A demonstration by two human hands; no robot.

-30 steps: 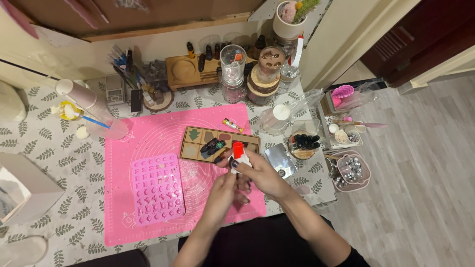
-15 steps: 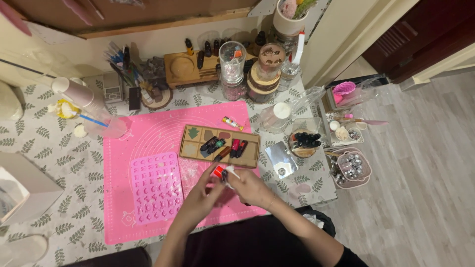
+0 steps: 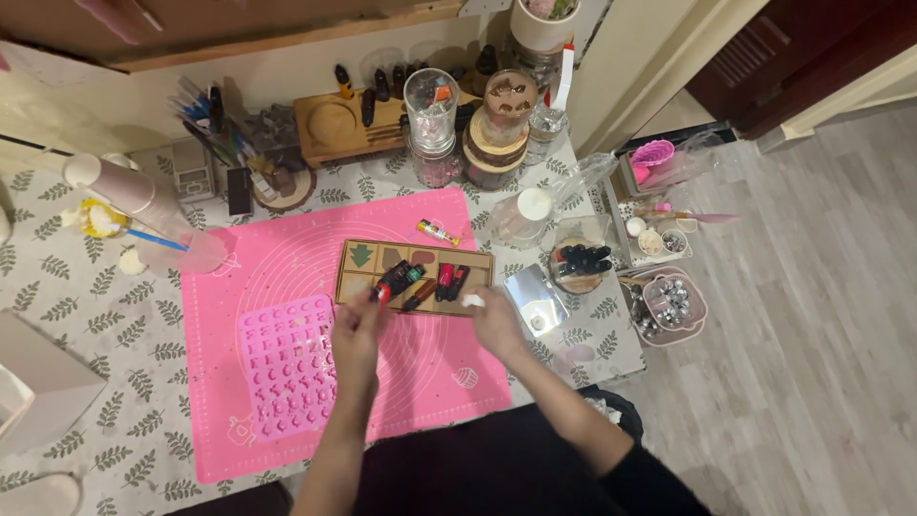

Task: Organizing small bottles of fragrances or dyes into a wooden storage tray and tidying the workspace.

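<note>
My left hand (image 3: 358,325) reaches forward, fingers pinched shut; my right hand (image 3: 495,320) curls closed beside it.

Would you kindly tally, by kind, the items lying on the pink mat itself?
Wooden tray: 1
Pink mould: 1
Small yellow tube: 1
Total: 3

Table (image 3: 57,315) under a leaf-print cloth, bearing a pink mat (image 3: 287,268) beneath both hands, a pink mould (image 3: 285,368) left of the left hand (image 3: 358,330), and a wooden tray (image 3: 413,275) just beyond the fingertips.
</note>
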